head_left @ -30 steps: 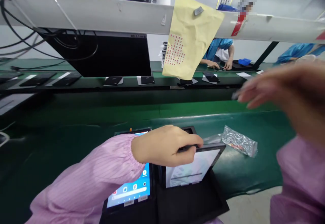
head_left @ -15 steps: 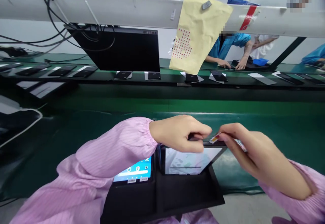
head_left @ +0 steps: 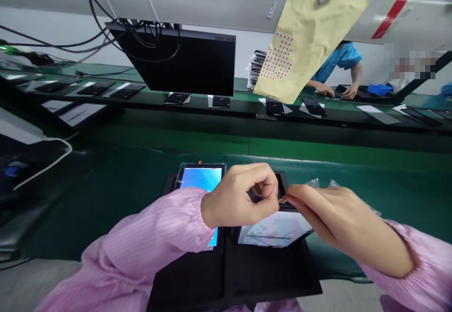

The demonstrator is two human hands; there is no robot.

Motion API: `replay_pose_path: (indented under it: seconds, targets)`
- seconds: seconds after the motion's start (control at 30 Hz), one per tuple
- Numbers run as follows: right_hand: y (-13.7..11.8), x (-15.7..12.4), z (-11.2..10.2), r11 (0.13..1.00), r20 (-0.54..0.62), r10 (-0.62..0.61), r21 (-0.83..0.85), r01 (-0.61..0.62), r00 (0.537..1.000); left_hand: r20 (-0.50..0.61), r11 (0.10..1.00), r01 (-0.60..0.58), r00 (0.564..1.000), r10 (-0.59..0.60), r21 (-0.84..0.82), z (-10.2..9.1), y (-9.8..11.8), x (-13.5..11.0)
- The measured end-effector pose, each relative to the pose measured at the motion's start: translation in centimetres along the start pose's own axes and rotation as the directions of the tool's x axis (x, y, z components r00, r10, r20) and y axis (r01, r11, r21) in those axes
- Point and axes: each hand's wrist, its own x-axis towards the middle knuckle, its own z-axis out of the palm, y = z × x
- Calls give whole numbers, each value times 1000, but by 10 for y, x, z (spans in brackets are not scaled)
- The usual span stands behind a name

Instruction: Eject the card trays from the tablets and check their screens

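My left hand is closed in a pinch on the top edge of a tilted tablet with a pale screen, which stands in a black holder. My right hand is pinched on a small red and yellow card and holds it against the same top edge, fingertips touching the left hand. A second tablet with a lit blue screen lies to the left, partly hidden by my left sleeve.
A silvery plastic bag lies on the green mat behind my right hand. A black monitor hangs ahead. Dark devices lie along the far conveyor. A yellow envelope hangs from the rail. Another person's arms work across it.
My right hand came in from the upper right, carrying the small card to the tablet's top edge beside my left hand. The view has tipped downward.
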Motion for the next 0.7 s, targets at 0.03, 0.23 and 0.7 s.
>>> replay_pose_path:
  seconds: [0.03, 0.23, 0.7]
  targets:
    - [-1, -1, -1, 1000, 18, -4, 1, 4, 1000, -2, 999, -42, 999, 42, 9, 1, 0, 0]
    - [-6, 1, -8, 994, 77, -85, -61, 90, 993, -31, 963, -171, 983, 182, 206, 3, -2, -5]
    - [12, -7, -3, 982, 96, 71, 170, -86, 993, -66, 989, 147, 987, -145, 22, 6, -6, -7]
